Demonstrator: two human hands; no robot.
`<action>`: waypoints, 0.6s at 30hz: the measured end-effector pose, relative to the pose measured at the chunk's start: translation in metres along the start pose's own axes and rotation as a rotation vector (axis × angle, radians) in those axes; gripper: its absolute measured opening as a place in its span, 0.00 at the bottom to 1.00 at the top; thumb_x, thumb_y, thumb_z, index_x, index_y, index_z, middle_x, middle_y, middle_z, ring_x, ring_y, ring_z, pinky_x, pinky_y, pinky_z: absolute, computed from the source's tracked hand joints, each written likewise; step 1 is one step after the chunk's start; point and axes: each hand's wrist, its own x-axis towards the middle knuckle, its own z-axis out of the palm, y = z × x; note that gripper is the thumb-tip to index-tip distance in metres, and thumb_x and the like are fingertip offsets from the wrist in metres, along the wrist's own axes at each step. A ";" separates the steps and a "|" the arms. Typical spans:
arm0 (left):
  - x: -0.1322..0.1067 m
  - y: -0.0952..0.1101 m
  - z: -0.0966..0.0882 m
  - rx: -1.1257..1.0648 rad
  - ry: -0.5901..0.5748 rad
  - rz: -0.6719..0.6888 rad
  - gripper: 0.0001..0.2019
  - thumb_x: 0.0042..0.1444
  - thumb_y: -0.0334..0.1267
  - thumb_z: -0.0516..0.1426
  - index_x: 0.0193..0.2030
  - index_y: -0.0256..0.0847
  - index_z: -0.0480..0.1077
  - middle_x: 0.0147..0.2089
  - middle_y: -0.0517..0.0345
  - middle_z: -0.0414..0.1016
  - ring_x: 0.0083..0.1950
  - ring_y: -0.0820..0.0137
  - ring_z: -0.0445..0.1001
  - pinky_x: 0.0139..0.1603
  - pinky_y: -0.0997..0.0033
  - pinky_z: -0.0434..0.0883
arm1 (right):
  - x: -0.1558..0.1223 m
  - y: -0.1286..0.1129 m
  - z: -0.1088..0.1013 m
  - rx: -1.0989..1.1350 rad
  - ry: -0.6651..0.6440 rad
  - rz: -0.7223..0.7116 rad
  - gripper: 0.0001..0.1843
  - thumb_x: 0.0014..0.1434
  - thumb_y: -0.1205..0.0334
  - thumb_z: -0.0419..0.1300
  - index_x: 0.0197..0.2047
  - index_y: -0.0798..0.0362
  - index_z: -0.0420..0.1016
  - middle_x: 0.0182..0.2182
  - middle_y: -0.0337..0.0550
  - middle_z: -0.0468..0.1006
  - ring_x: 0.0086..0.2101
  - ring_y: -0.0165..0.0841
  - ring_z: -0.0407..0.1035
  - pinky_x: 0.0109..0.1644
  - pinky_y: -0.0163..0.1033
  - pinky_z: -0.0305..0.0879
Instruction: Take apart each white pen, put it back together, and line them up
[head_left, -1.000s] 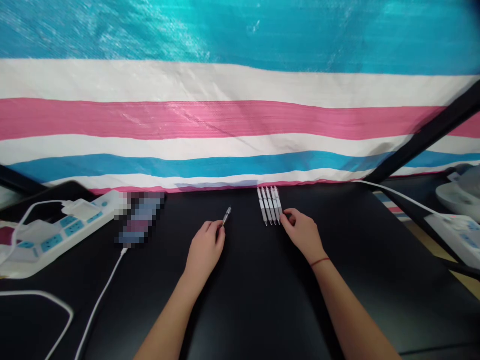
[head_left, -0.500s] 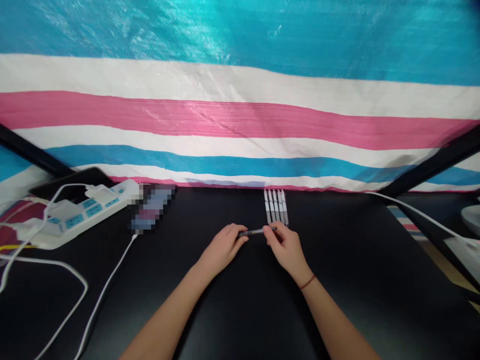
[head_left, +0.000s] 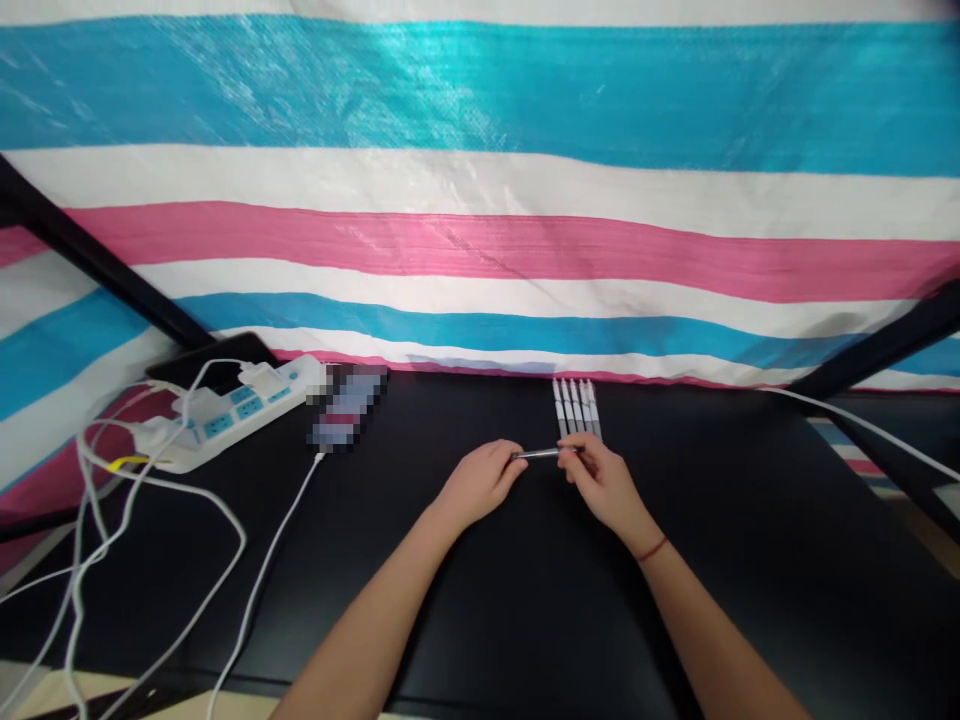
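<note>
A slim dark pen (head_left: 538, 454) lies level between my two hands, above the black table. My left hand (head_left: 484, 478) pinches its left end between thumb and fingers. At the other end, my right hand (head_left: 604, 480) grips it the same way, so both pen tips are partly covered by fingers. Just beyond my right hand, several white-and-grey pens (head_left: 576, 405) lie side by side in a row. Their near ends are partly hidden behind my right fingers.
A white power strip (head_left: 247, 410) with plugs and tangled white cables (head_left: 240, 540) occupies the left. Beside it a blurred phone (head_left: 346, 408) is attached to a charging cable. Striped sheeting (head_left: 480, 240) hangs behind the black table (head_left: 525, 620). Dark poles (head_left: 112, 262) slant at both sides.
The view has shifted, so everything on the table appears farther right and more cables show at left. Both hands keep hold of the pen, which looks slightly turned.
</note>
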 end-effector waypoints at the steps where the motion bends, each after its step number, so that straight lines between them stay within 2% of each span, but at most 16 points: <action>1: 0.000 -0.002 -0.001 -0.054 0.043 0.008 0.12 0.64 0.41 0.48 0.48 0.41 0.68 0.46 0.53 0.75 0.47 0.65 0.73 0.50 0.65 0.69 | 0.000 0.000 0.002 0.024 0.039 0.009 0.12 0.62 0.53 0.55 0.42 0.52 0.70 0.29 0.41 0.74 0.26 0.31 0.68 0.32 0.36 0.66; 3: 0.001 -0.008 -0.004 -0.162 0.117 -0.001 0.14 0.62 0.40 0.51 0.52 0.42 0.67 0.50 0.53 0.74 0.48 0.66 0.73 0.52 0.66 0.68 | -0.001 0.001 0.005 0.072 0.125 0.036 0.13 0.60 0.53 0.57 0.42 0.52 0.70 0.28 0.41 0.74 0.25 0.30 0.68 0.30 0.36 0.66; 5: 0.002 -0.014 -0.006 -0.271 0.135 -0.041 0.14 0.61 0.41 0.52 0.51 0.43 0.70 0.48 0.54 0.75 0.43 0.67 0.74 0.48 0.67 0.70 | -0.001 0.000 0.008 0.123 0.179 0.061 0.13 0.59 0.52 0.58 0.42 0.53 0.69 0.27 0.41 0.74 0.24 0.30 0.68 0.27 0.35 0.65; 7: 0.003 -0.020 -0.007 -0.363 0.130 -0.087 0.14 0.60 0.44 0.53 0.48 0.43 0.73 0.46 0.54 0.77 0.42 0.67 0.75 0.47 0.67 0.70 | -0.001 0.000 0.010 0.156 0.187 0.069 0.15 0.57 0.52 0.59 0.43 0.53 0.67 0.31 0.43 0.75 0.26 0.30 0.69 0.25 0.34 0.64; 9: 0.005 -0.025 -0.007 -0.430 0.161 -0.130 0.14 0.60 0.45 0.53 0.47 0.42 0.74 0.45 0.54 0.77 0.43 0.66 0.75 0.47 0.67 0.70 | 0.000 -0.002 0.011 0.156 0.182 0.056 0.20 0.54 0.52 0.62 0.46 0.52 0.65 0.40 0.47 0.76 0.29 0.31 0.70 0.24 0.33 0.64; 11: 0.006 -0.028 -0.005 -0.482 0.182 -0.163 0.15 0.60 0.46 0.53 0.47 0.42 0.74 0.42 0.54 0.78 0.40 0.66 0.74 0.44 0.67 0.70 | 0.003 -0.006 0.011 0.125 0.160 0.062 0.22 0.54 0.50 0.62 0.48 0.52 0.65 0.41 0.48 0.76 0.29 0.31 0.70 0.24 0.33 0.63; 13: 0.007 -0.031 -0.002 -0.528 0.197 -0.185 0.16 0.59 0.46 0.53 0.47 0.41 0.74 0.38 0.55 0.78 0.35 0.68 0.73 0.39 0.69 0.70 | 0.008 -0.011 0.010 0.060 0.139 0.097 0.20 0.56 0.47 0.58 0.44 0.53 0.68 0.31 0.42 0.76 0.23 0.28 0.66 0.23 0.33 0.61; 15: 0.008 -0.032 -0.001 -0.564 0.216 -0.199 0.17 0.59 0.47 0.54 0.48 0.40 0.75 0.35 0.56 0.77 0.32 0.70 0.72 0.36 0.71 0.69 | 0.015 -0.015 0.008 -0.022 0.088 0.111 0.19 0.60 0.45 0.54 0.32 0.54 0.70 0.22 0.38 0.72 0.19 0.26 0.61 0.23 0.33 0.59; 16: 0.008 -0.033 0.000 -0.579 0.223 -0.206 0.17 0.58 0.47 0.54 0.47 0.40 0.75 0.34 0.56 0.76 0.32 0.71 0.71 0.36 0.72 0.68 | 0.019 -0.016 0.009 -0.038 0.083 0.103 0.20 0.59 0.45 0.54 0.29 0.54 0.69 0.20 0.37 0.69 0.19 0.25 0.60 0.23 0.33 0.58; 18: 0.010 -0.034 0.001 -0.613 0.229 -0.223 0.17 0.58 0.47 0.55 0.47 0.40 0.75 0.32 0.57 0.75 0.31 0.71 0.71 0.35 0.72 0.68 | 0.026 -0.017 0.010 0.050 0.079 0.092 0.18 0.57 0.45 0.57 0.34 0.54 0.70 0.21 0.35 0.68 0.19 0.25 0.60 0.22 0.32 0.56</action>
